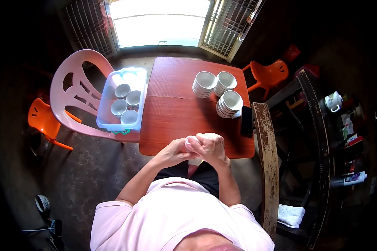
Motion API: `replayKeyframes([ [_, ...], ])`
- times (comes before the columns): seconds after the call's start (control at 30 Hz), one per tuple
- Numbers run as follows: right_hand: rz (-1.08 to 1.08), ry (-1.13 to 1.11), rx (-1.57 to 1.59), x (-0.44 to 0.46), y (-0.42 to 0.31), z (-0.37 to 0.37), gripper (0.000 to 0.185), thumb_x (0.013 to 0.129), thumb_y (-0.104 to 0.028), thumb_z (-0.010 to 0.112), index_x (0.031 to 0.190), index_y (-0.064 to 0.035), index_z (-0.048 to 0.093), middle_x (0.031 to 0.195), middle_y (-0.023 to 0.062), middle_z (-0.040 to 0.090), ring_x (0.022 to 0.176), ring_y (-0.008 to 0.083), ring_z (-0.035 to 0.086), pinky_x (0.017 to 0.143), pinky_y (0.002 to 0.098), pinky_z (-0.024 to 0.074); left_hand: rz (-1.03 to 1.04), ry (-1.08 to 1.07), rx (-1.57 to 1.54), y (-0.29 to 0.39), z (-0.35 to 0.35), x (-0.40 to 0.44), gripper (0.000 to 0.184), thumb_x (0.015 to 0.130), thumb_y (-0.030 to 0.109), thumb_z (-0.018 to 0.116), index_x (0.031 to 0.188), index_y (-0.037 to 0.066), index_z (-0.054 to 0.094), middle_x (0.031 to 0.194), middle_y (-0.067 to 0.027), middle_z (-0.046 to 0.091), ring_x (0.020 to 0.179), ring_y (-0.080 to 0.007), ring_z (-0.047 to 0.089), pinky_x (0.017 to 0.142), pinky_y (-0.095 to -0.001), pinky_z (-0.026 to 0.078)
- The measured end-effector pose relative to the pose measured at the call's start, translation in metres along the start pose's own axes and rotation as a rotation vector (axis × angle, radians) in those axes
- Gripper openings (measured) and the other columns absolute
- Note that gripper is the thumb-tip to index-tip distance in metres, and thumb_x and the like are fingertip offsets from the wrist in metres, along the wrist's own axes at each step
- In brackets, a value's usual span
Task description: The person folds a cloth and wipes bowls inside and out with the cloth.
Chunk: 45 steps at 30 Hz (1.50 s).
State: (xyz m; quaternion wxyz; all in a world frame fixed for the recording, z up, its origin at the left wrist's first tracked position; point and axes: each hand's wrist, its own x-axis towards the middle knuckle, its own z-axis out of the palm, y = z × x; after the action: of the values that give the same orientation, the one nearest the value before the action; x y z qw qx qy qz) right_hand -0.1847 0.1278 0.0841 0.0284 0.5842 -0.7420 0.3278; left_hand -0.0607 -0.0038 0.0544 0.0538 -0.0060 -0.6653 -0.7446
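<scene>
My left hand (172, 151) and my right hand (213, 149) meet at the near edge of the red-brown table (171, 113). Between them is a small whitish thing (191, 142), mostly hidden by the closed fingers, so I cannot tell its kind. Beyond my right hand stand three stacks of white bowls: a left stack (203, 85), a back stack (226, 83) and a front stack (229, 105). Left of the table, a clear plastic box (103, 121) holds several more white bowls (119, 107), seen from above.
A pink chair (63, 79) supports the box. A dark phone-like slab (246, 121) lies at the table's right edge, beside a worn wooden post (265, 154). Orange chairs stand left (46, 117) and right (269, 74). An enamel mug (334, 101) and bottles sit on the right.
</scene>
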Motion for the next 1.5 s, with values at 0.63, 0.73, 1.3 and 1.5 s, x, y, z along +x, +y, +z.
replayKeyframes([
  [0.63,0.705,0.638,1.666,-0.024,-0.019,0.056,0.035,0.094,-0.034,0.056,0.098,-0.0001,0.061,0.086,0.0063,0.065,0.08,0.0154,0.065,0.071,0.0319,0.0586,-0.095,0.351,-1.281,-0.045,-0.008,0.023,0.041,0.092,0.023,0.057,0.126,0.002,0.047,0.12,-0.013,0.057,0.114,-0.0247,0.054,0.099,-0.0405,0.043],
  [0.73,0.758,0.5,1.614,-0.017,-0.007,0.045,0.036,0.092,-0.034,0.058,0.095,0.0018,0.062,0.084,0.0078,0.064,0.07,0.0133,0.065,0.059,0.0258,0.0573,0.138,0.617,-0.665,-0.037,-0.003,0.023,0.052,0.094,0.023,0.053,0.139,0.007,0.033,0.137,-0.0138,0.04,0.123,-0.0253,0.045,0.105,-0.0405,0.037],
  [1.3,-0.201,-0.069,-0.058,-0.016,-0.025,0.053,0.062,0.079,-0.039,0.067,0.12,0.005,0.052,0.116,0.0234,0.055,0.119,0.0375,0.047,0.108,0.0462,0.0281,-0.246,0.365,-1.217,-0.033,-0.01,0.008,0.06,0.093,0.051,0.045,0.116,-0.003,0.056,0.113,-0.0195,0.061,0.105,-0.0326,0.06,0.094,-0.043,0.049],
  [1.5,-0.12,-0.174,0.468,-0.027,-0.027,0.049,0.045,0.092,-0.03,0.052,0.121,0.0045,0.048,0.118,0.0239,0.053,0.115,0.038,0.048,0.103,0.0445,0.0355,-0.258,0.282,-1.211,-0.025,-0.009,0.002,0.063,0.093,0.052,0.045,0.117,-0.005,0.055,0.11,-0.0231,0.062,0.101,-0.0353,0.061,0.093,-0.0447,0.049],
])
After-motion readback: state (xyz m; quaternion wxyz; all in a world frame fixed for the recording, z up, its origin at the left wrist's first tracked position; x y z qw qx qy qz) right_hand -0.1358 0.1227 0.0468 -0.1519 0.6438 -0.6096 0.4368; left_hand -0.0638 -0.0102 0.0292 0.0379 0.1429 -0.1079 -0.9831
